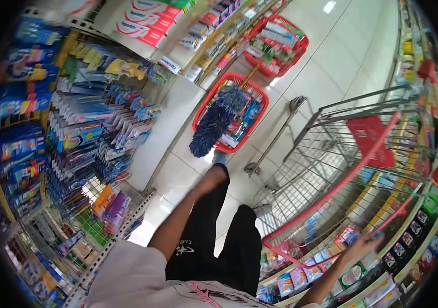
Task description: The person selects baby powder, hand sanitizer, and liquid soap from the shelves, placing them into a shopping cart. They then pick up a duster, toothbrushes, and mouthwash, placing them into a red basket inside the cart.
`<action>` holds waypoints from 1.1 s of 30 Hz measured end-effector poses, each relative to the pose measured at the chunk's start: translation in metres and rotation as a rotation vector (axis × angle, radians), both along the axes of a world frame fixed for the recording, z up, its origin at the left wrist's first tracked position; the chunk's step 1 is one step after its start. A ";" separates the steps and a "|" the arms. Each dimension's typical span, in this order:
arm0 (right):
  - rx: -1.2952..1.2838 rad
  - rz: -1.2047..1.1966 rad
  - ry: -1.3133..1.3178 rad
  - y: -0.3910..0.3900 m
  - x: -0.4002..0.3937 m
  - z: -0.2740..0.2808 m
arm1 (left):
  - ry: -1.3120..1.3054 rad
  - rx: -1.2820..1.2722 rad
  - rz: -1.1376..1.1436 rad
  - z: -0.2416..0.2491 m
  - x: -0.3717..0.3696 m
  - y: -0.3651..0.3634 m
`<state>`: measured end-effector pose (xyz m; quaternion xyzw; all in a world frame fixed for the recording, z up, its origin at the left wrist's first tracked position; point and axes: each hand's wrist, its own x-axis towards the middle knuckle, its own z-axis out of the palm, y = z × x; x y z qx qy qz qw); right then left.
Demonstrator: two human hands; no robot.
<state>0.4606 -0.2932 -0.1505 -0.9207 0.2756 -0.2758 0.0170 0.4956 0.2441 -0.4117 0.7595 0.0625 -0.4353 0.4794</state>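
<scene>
My right hand [363, 248] is on the lower red bar of a shopping cart [296, 200], its fingers blurred but seemingly wrapped round it. The cart's wire basket shows the shelf goods through its mesh. My left hand [215, 178] hangs in front of my left knee, fingers pointing away and mostly hidden against dark cloth. Just beyond it stands a red shopping basket [197, 114] with packaged goods and a dark blue fluffy duster [213, 126] on top. A second red basket [305, 47], also filled with packages, sits behind it.
On the left, a rack of hanging blue packets [83, 110] rises close to my arm. Toothpaste boxes [144, 23] line the shelf at the top. Packaged goods fill a curved shelf [327, 262] along the right. Pale floor tiles [327, 66] run between the shelves.
</scene>
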 end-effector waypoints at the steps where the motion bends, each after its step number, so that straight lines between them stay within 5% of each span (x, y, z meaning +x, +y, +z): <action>1: 0.127 -0.045 -0.138 0.084 0.044 0.027 | -0.079 -0.003 0.423 -0.046 0.008 0.042; 2: 0.244 -0.082 -0.293 0.169 0.089 0.054 | -0.165 0.001 0.832 -0.088 0.010 0.084; 3: 0.358 0.184 -0.309 0.206 0.099 0.050 | 0.063 0.128 1.018 -0.090 0.034 0.108; 4: 1.096 0.110 -0.288 0.275 0.130 0.047 | 0.286 0.258 1.191 -0.092 0.060 0.125; 5: 0.632 -0.016 -0.004 0.336 0.126 -0.020 | 0.300 0.270 1.153 -0.109 0.064 0.142; 6: 1.010 0.517 -0.237 0.382 0.181 -0.040 | 0.300 0.343 0.845 -0.132 0.067 0.159; 8: 1.305 0.314 -0.103 0.435 0.218 -0.171 | 0.136 0.339 0.356 -0.183 0.080 0.180; 9: 1.480 0.101 -0.111 0.447 0.223 -0.245 | 0.026 0.333 0.343 -0.196 0.094 0.178; 14: 0.663 -0.353 0.221 0.382 0.185 -0.523 | -0.372 0.348 0.344 -0.271 0.200 0.140; 16: 1.563 -0.466 0.133 0.354 0.200 -0.530 | -0.252 0.154 0.298 -0.288 0.244 0.117; 20: 1.566 -0.243 0.361 0.338 0.203 -0.547 | -0.250 0.375 0.340 -0.277 0.258 0.089; 22: 1.266 -0.149 0.462 0.336 0.199 -0.545 | -0.165 0.320 0.372 -0.272 0.259 0.097; 23: 1.386 -0.214 0.396 0.343 0.203 -0.508 | -0.104 0.264 0.396 -0.262 0.254 0.106; 25: 1.344 -0.230 0.269 0.351 0.168 -0.521 | -0.099 0.147 0.535 -0.241 0.229 0.113; 29: 1.229 -0.199 0.174 0.367 0.136 -0.400 | -0.078 0.082 0.552 -0.094 0.201 0.100; 33: 1.333 -0.218 0.101 0.371 0.128 -0.268 | -0.318 0.165 0.268 0.033 0.186 0.117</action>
